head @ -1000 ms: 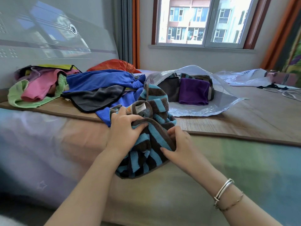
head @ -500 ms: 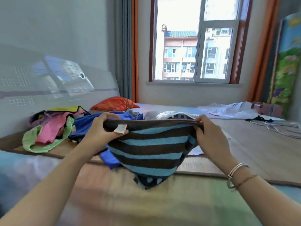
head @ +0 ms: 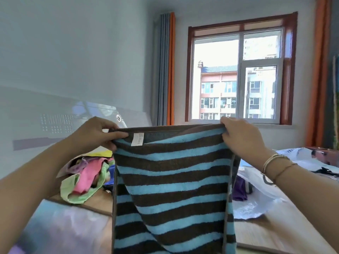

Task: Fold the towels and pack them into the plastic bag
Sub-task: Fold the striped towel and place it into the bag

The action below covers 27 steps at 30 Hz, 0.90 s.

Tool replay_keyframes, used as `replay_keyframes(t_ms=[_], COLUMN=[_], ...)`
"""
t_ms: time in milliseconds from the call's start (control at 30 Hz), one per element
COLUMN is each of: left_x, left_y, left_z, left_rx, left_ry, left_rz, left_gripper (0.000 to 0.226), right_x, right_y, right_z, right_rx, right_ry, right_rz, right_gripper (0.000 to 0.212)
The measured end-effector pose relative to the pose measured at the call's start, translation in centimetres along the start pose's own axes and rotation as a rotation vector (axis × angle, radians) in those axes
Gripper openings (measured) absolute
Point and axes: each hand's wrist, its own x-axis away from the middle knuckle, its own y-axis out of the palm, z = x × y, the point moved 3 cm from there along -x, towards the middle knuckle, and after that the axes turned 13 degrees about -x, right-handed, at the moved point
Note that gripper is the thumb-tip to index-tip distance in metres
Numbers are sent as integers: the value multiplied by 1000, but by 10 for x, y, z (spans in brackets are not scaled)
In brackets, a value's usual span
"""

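Both hands hold a brown-and-blue striped towel (head: 170, 189) up by its top edge, in front of the window (head: 238, 77). The left hand (head: 95, 132) pinches the top left corner: the thumb lies along the front of the hem and the fingers curl behind it. A white label (head: 138, 139) hangs from the hem just beside the left thumb. The right hand (head: 240, 136) grips the top right corner, its fingers curled over the edge and bunching the cloth a little. The hem runs nearly straight between the two hands, and the towel hangs down from it, out of the bottom of the view. Its lower left part shows a diagonal fold, where a second layer lies behind the front one.

Behind the towel on the right, a clear plastic bag (head: 256, 204) lies on the mat (head: 271, 233). A purple towel (head: 239, 189) shows inside its mouth, with something dark just beside it; the striped towel hides the rest of the bag's contents.

On the left, a pile of loose towels (head: 86, 178) in pink, green, yellow and blue lies on the mat near the wall. Bracelets (head: 273, 164) circle the right wrist.
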Motion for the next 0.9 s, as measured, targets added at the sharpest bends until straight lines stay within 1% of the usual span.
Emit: replay_keyframes(t_ms=[33,67,133,167,300,400,433,500,533,567,600,667,700,733,767,800,867,900], left_x=[2,4,7,10,15,17,16,12,8,2,-4,-22,-34,-47,-62,-76,-101,-109], left_y=[-3,-6,-5,-3,6,11,13,17,19,22,26,31,32,31,28,21,6,0], left_z=[-10,-21,-46,-59,-103,-130,-138,-157,-165,-176,-185,-202,-210,-215,-216,-214,-200,-189], left_rx=[29,68,136,172,307,392,356,166,90,49,26,-16,-17,-1,30,56,56,80], left_ry=[-38,-68,-132,-168,-268,-272,-264,-265,-283,-311,-340,-409,-441,-453,-443,-406,-289,-225], left_rz=[-37,-62,-79,-71,-23,-114,-145,-175,-177,-178,-187,-204,-178,-109,1,132,361,436], left_gripper=[15,20,31,33,28,23,23,24,21,17,14,14,14,12,8,9,20,22], right_x=[-3,-4,-4,-2,1,-2,-3,-8,-11,-16,-22,-38,-49,-63,-80,-98,-130,-141], right_y=[8,19,48,62,108,141,153,176,189,203,217,245,255,260,260,254,228,217], right_z=[-3,-6,-11,-14,-29,-40,-44,-50,-52,-54,-55,-57,-60,-64,-67,-71,-78,-79], right_rx=[-18,-47,-114,-154,-281,-305,-293,-274,-269,-266,-270,-284,-247,-186,-142,-142,-225,-274], right_ry=[-13,-34,-82,-103,-111,-79,-75,-75,-76,-82,-76,-32,-39,-60,-78,-83,-71,-58], right_rz=[-20,-83,-264,-321,-393,-508,-562,-681,-733,-782,-831,-897,-884,-825,-693,-497,-85,51], right_gripper=[9,11,14,15,18,18,16,12,8,9,15,22,22,19,13,8,8,8])
